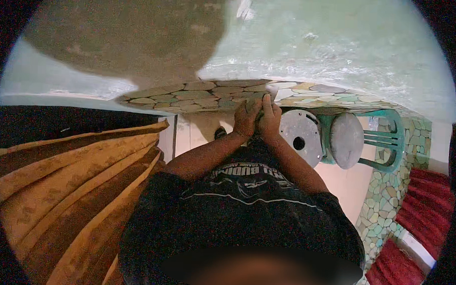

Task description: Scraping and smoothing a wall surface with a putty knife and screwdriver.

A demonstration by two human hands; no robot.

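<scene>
My left hand [245,117] and my right hand [270,120] are held close together in front of my body, at the stone-patterned band [204,95] of the wall. Bent fingers close the left hand. On the right hand one finger points up towards the wall, while the others are curled. Something dark shows between the two hands, too small to make out. Just beyond the fingertips is a pale patch [273,90]; I cannot tell whether it is an object or part of the wall.
To the right stand a round grey-white disc [309,130] with a dark hole and a green plastic chair [396,141] with a rounded grey object [346,140] on it. Brown-orange curtains [81,187] hang at left, red cloth [424,209] at right. A dark shoe [220,132] shows below.
</scene>
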